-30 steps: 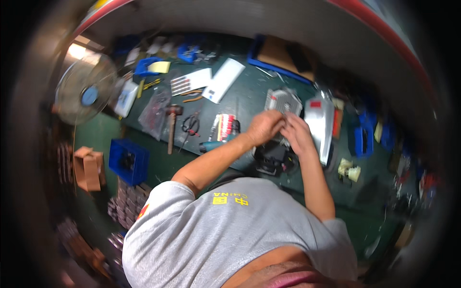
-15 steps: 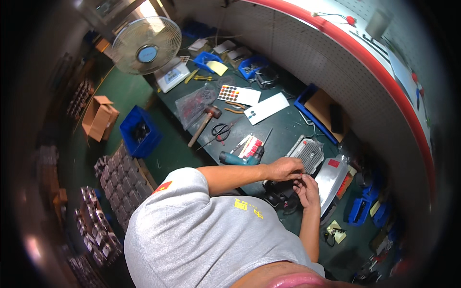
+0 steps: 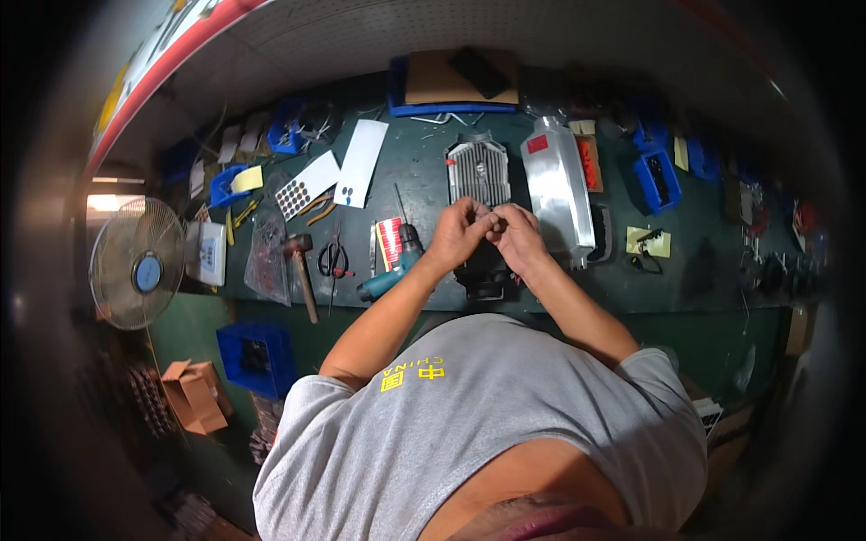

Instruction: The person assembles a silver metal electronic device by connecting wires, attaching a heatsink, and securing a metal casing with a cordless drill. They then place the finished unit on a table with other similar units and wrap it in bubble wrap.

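Observation:
My left hand (image 3: 460, 232) and my right hand (image 3: 517, 239) meet above the bench, fingertips pinched together. Whatever lies between the fingers is too small to make out. Just beneath them is a finned grey metal housing (image 3: 478, 171), whose near end the hands partly cover. A black part (image 3: 484, 278) shows below the hands, toward my body. To the right of the housing lies a long silver metal case (image 3: 557, 189) with a red label. On the left, a teal power drill (image 3: 390, 278) rests beside my left forearm.
Left on the green bench (image 3: 352, 239) lie a hammer (image 3: 303, 270), scissors (image 3: 333, 259), pliers (image 3: 319, 209), a plastic bag (image 3: 268, 261) and white sticker sheets (image 3: 361, 162). Blue bins (image 3: 657, 180) stand right, a blue tray (image 3: 451, 110) at the back. A fan (image 3: 140, 266) stands far left.
My view has swung round, so the bench now runs level across the picture and its right side shows more. Both hands stay close together over the housing, fingers still pinched.

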{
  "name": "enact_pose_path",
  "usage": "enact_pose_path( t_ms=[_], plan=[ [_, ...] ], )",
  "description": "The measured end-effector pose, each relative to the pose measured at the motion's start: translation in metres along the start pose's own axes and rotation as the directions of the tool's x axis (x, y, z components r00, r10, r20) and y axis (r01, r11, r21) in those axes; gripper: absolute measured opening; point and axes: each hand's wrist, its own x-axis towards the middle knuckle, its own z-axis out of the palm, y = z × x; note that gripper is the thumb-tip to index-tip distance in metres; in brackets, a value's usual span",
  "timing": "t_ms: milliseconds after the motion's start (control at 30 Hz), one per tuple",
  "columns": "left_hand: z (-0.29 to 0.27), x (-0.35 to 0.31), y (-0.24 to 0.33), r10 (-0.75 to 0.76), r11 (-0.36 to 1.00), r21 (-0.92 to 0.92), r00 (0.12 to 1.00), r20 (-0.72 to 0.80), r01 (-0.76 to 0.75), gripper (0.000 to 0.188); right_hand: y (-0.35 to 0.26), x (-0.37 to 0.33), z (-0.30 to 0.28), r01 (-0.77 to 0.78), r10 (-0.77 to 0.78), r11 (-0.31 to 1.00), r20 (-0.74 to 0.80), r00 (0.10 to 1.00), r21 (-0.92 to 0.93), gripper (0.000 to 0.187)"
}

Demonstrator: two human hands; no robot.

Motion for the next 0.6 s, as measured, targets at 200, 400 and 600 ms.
enact_pose_path(
  t_ms=[200,400,600],
  plan=[
    [-0.015,0.018,0.020,-0.307,0.897,-0.239,0.912,0.273,0.373,0.018,-0.027,-0.003,-0.010,-0.024,0.026,1.000,0.248,0.968,-0.010,0.007],
    [-0.017,0.056,0.019,-0.354,0.830,-0.302,0.860,0.367,0.470,0.020,-0.057,0.029,-0.022,-0.023,0.041,0.998,0.399,0.916,-0.050,0.012],
    [0.000,0.100,-0.016,-0.387,0.890,-0.246,0.921,0.042,0.385,0.013,-0.046,0.084,-0.027,0.279,-0.266,0.942,0.091,0.960,-0.188,0.017]
  ],
)
